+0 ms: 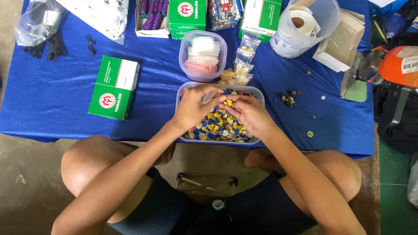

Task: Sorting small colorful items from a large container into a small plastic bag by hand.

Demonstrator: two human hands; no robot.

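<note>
Left hand [193,106] and right hand [249,115] meet over the tub [180,93] of buttons [217,126], fingers curled; fingertips seem to pinch a yellow button [228,103], though I cannot tell which hand has it. Judged best: pick one at a time, low over the tub. Blue cloth [52,95] covers the table; green boxes [114,87] at 9 o'clock, loose buttons [288,97] at 3; bare concrete floor [26,187] below

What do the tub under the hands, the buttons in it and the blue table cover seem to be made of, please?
Tub: likely clear plastic, since the blue cover shows through its wall. Buttons: probably glossy moulded plastic, in solid yellow, blue and white. Table cover: looks like a textured plastic or coated sheet, with a rippled surface and a slight sheen.
</note>
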